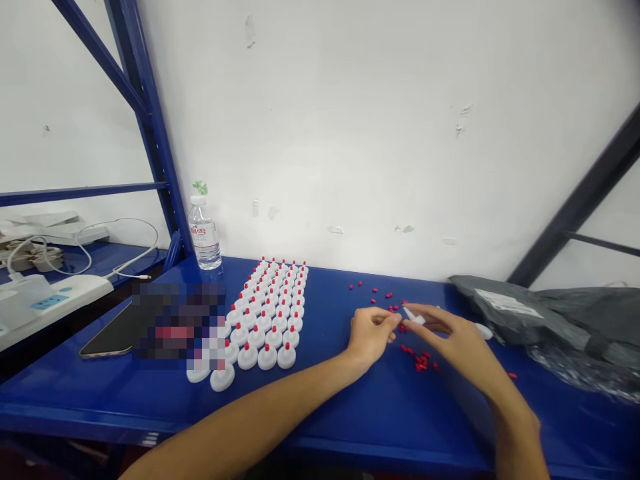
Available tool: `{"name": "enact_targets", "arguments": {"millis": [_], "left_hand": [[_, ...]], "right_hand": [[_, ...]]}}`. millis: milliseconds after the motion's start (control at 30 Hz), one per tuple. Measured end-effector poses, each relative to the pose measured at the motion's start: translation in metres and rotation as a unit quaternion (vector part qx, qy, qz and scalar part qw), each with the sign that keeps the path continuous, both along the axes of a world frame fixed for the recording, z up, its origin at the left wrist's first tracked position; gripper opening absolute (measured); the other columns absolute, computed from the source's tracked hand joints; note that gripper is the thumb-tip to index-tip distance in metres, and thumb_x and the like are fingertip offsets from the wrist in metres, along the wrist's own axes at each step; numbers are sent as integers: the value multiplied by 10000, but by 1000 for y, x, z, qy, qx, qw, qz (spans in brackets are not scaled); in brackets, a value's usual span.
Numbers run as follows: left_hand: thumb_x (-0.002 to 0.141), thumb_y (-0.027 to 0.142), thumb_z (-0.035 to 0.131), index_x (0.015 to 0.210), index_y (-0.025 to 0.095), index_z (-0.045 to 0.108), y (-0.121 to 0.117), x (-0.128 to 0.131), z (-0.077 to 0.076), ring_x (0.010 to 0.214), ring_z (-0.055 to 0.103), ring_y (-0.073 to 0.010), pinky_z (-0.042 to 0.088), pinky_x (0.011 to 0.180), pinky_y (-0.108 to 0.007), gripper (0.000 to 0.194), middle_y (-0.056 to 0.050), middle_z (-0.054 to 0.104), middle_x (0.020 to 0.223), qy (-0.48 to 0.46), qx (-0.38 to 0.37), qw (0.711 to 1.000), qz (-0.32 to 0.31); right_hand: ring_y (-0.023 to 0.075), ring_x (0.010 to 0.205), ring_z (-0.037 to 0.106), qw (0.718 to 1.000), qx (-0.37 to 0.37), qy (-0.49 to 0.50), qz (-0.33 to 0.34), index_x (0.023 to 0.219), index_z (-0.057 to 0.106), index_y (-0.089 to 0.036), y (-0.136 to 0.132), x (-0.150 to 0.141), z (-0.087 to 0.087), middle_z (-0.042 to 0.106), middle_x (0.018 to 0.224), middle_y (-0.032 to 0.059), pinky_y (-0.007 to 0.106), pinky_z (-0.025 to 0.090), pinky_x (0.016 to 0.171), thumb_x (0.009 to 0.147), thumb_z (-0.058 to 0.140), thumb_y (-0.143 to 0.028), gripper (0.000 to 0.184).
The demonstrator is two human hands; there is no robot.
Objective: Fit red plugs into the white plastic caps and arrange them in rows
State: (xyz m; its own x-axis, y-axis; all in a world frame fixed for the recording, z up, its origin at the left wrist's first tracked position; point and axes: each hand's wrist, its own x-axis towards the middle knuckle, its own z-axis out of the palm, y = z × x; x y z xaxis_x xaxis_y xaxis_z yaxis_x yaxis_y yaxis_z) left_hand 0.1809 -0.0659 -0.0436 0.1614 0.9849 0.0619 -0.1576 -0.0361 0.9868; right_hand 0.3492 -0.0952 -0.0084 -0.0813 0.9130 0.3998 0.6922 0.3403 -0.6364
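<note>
My left hand (371, 333) and my right hand (453, 337) meet above the blue shelf top (350, 407), fingertips pinched together. The right hand's fingers hold a small white nozzle cap (414, 316). The left hand pinches something tiny at the cap's tip; I cannot make it out. Several small red tips (423, 362) lie loose on the shelf beneath and behind both hands. To the left stand rows of finished white caps with red tips (270, 310).
A water bottle (204, 233) stands at the back left by the blue upright. A phone (113, 333) lies at the left, beside a white power strip (47, 300) with cables. Grey plastic bags (550, 320) fill the right end. A white wall is behind.
</note>
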Motion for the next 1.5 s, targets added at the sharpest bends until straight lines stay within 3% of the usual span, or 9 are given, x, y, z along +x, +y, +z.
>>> {"name": "enact_targets", "arguments": {"millis": [133,367,567,800,967,1100,1200,1333,1500], "left_hand": [[851,298,704,889,115,692,0,-4,5,507,576,-93,454,501,-191,187,5,614,570,-41,-20,999,18],[749,235,801,854,98,696,-3,-6,9,618,663,-127,457,523,-194,202,-63,712,718,-134,-44,990,-5],[709,325,830,850,110,719,-4,-8,10,701,703,-174,413,475,-189,280,-88,737,784,-125,-33,991,-29],[708,294,818,863,97,713,-5,-6,9,569,670,-132,375,401,-170,271,-84,732,796,-106,-24,993,-36],[791,386,744,933,92,740,-8,-7,13,593,679,-122,351,405,-162,327,-109,742,872,-104,-27,993,-53],[733,355,799,999,88,728,-8,-8,15,608,652,-115,385,418,-164,384,-108,734,885,-114,-34,992,-51],[702,398,827,1179,104,677,-7,-11,16,696,684,-157,428,435,-181,580,-137,738,994,-137,-66,984,-90],[722,466,795,1067,93,731,-8,-13,15,804,703,-185,511,553,-214,512,-160,732,1040,-182,-85,958,-203],[626,474,851,971,68,754,-11,-10,14,741,688,-170,519,622,-244,542,-156,731,959,-198,-110,954,-195]], "right_hand": [[292,978,720,999,-18,-14,41,1148,748,-265,2,1,-5,749,1157,67,434,587,909,839,675,-467,377],[293,1022,714,995,-65,10,77,1249,662,-256,1,-2,-3,753,1122,74,455,559,971,841,690,-479,466],[330,1054,713,995,-65,40,59,1238,629,-230,-1,-3,-1,750,1126,116,493,564,957,827,706,-498,496],[316,1098,699,994,-83,42,64,1235,637,-252,-1,0,0,744,1164,93,444,562,970,808,739,-484,496],[304,1052,716,992,-77,77,70,1197,654,-234,-1,3,-1,744,1156,93,431,561,979,786,757,-466,483],[313,1068,706,990,-73,105,67,1165,662,-228,0,5,-3,733,1173,105,432,575,963,760,782,-470,487],[318,1102,687,992,-55,98,63,1167,664,-240,-1,6,-2,721,1200,97,445,554,992,740,800,-470,503],[336,1146,652,999,-16,43,23,1170,681,-268,-4,7,1,707,1229,90,468,533,993,743,784,-508,501],[342,1161,644,1000,-25,-9,10,1148,713,-264,-6,6,4,724,1198,77,441,539,957,756,750,-551,487]]}}
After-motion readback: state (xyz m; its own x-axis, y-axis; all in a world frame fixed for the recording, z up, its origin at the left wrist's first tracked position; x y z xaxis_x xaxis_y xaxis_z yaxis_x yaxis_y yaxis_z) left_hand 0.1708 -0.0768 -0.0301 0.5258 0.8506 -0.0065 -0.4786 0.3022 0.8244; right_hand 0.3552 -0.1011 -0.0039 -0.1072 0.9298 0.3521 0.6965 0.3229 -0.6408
